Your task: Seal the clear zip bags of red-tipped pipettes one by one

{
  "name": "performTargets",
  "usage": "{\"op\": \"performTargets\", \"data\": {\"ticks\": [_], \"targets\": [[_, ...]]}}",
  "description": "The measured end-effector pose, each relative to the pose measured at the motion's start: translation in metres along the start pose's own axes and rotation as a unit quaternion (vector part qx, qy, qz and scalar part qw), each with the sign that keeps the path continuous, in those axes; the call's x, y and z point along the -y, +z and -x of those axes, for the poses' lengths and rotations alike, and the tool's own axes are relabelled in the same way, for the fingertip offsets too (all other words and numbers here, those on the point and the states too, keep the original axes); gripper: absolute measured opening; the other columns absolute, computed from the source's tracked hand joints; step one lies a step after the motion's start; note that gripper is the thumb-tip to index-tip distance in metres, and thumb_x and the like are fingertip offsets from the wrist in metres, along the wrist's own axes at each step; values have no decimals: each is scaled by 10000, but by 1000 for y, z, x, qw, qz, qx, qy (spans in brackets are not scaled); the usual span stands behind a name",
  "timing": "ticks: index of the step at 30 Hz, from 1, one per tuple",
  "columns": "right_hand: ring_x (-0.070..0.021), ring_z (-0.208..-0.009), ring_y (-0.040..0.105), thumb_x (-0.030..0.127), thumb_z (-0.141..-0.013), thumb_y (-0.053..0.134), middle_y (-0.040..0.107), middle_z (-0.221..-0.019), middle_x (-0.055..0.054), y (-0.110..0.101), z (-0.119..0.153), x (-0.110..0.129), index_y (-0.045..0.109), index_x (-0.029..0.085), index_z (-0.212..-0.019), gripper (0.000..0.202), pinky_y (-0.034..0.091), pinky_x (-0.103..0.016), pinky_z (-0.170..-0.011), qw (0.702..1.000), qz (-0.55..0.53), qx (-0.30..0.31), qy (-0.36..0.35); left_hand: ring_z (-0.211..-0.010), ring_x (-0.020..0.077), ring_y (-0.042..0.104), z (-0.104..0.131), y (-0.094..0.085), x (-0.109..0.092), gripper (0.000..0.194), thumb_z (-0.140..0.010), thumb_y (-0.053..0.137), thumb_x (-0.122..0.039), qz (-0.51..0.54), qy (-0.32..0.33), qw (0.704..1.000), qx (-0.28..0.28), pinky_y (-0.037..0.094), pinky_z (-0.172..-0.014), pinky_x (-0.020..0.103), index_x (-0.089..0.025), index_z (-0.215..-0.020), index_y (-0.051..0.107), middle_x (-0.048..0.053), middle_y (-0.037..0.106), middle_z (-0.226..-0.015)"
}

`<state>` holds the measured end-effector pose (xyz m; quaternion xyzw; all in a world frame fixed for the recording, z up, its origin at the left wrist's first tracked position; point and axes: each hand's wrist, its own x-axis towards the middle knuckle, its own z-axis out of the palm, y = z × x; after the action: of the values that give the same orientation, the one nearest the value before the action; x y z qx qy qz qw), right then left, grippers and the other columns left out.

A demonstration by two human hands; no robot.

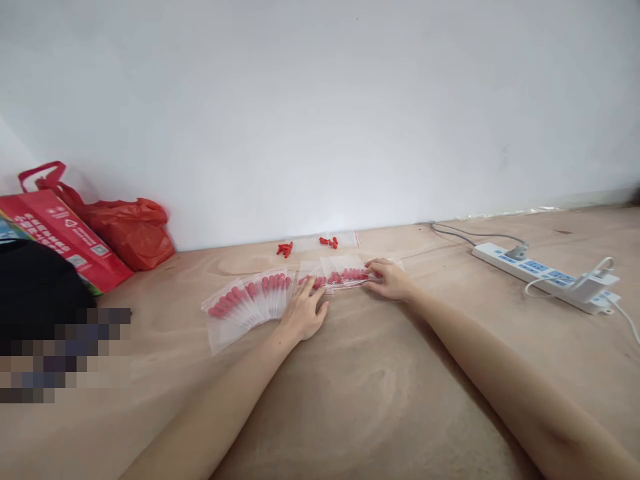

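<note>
Clear plastic bags (260, 301), each with small red pieces inside, lie overlapped in a fan on the wooden surface. A second overlapping row of such bags (340, 275) continues to the right. My left hand (304, 312) rests with its fingers spread over the place where the fan meets this row. At the right end of the row, my right hand (387, 279) has its thumb and fingers closed around the edge of the bags. What exactly lies between those fingertips is partly hidden. The red pieces are too small to name.
Near the wall are loose red pieces (285, 249) and a flat clear bag (309, 243) with more red pieces (329, 242). A white power strip (537, 270) with a plugged-in charger (593, 287) and cables lies right. Red bags (127, 230) and a black item (43, 287) stand left.
</note>
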<state>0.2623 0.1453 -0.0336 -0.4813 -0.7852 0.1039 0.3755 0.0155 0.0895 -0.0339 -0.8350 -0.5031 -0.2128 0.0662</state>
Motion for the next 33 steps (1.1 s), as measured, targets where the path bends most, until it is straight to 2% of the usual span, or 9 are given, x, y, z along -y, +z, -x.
{"op": "performTargets", "data": {"ticks": [3, 6, 10, 15, 18, 22, 26, 29, 33], "targets": [[-205, -990, 516, 395, -659, 600, 599, -998, -76, -16, -3, -12, 609, 188, -798, 250, 363, -304, -867, 975, 78, -54, 201, -1167, 313, 408, 0, 4, -4, 384, -801, 446, -301, 9, -27, 999, 16, 394, -925, 467, -146, -1145, 521, 134, 380, -1318], [-276, -981, 517, 409, -718, 512, 581, -981, -186, -25, -6, -31, 585, 107, -926, 373, 384, -377, -806, 935, 106, -100, 323, -1168, 338, 399, -2, 7, -12, 395, -801, 451, -317, 2, -64, 998, 26, 395, -907, 488, -143, -1149, 514, 147, 384, -1314], [-263, -771, 585, 415, -660, 571, 620, -743, -144, -23, -8, -50, 614, 122, -743, 307, 422, -326, -628, 911, 79, -73, 398, -1191, 360, 359, -5, 8, -21, 476, -802, 442, -348, -9, -99, 994, 40, 373, -915, 502, -121, -1220, 432, 180, 375, -1312], [-166, -509, 538, 335, -645, 611, 518, -454, -23, -20, -8, -54, 557, 166, -545, 204, 357, -241, -454, 905, 8, -52, 423, -1200, 327, 351, -3, 6, -20, 533, -798, 446, -326, 12, -84, 996, 18, 361, -935, 484, -114, -1273, 330, 186, 403, -1277], [-108, -403, 462, 293, -712, 566, 484, -440, 13, -34, 1, -50, 524, 167, -621, 161, 311, -209, -383, 902, -42, -72, 423, -1205, 289, 346, -2, 3, -19, 498, -794, 449, -288, 29, -53, 998, 8, 354, -960, 455, -113, -1249, 347, 161, 409, -1266], [-72, -355, 451, 301, -805, 476, 542, -558, 6, -73, 21, -40, 458, 179, -755, 134, 325, -186, -339, 906, -113, -90, 398, -1199, 274, 351, -2, 2, -20, 481, -785, 459, -263, 36, -33, 999, -7, 353, -972, 438, -121, -1234, 357, 145, 413, -1249], [-107, -492, 586, 388, -817, 474, 569, -697, 4, -103, 40, -18, 379, 209, -777, 206, 487, -240, -462, 922, -244, -121, 274, -1187, 269, 363, -2, 3, -20, 465, -779, 472, -261, 44, -27, 998, -18, 363, -965, 434, -141, -1217, 369, 135, 420, -1232], [-159, -599, 628, 512, -762, 509, 566, -675, 13, -99, 51, 8, 386, 220, -795, 319, 538, -335, -585, 925, -330, -87, 165, -1178, 262, 373, 2, -1, -20, 475, -779, 481, -277, 60, -8, 998, -20, 362, -965, 434, -142, -1218, 360, 132, 425, -1229], [-161, -692, 627, 528, -793, 451, 579, -725, 2, -63, 66, 40, 358, 227, -779, 316, 526, -398, -707, 921, -379, -46, 74, -1157, 256, 401, 16, -12, -26, 568, -755, 534, -371, 101, 36, 994, -34, 374, -955, 436, -169, -1241, 319, 118, 432, -1236]]}}
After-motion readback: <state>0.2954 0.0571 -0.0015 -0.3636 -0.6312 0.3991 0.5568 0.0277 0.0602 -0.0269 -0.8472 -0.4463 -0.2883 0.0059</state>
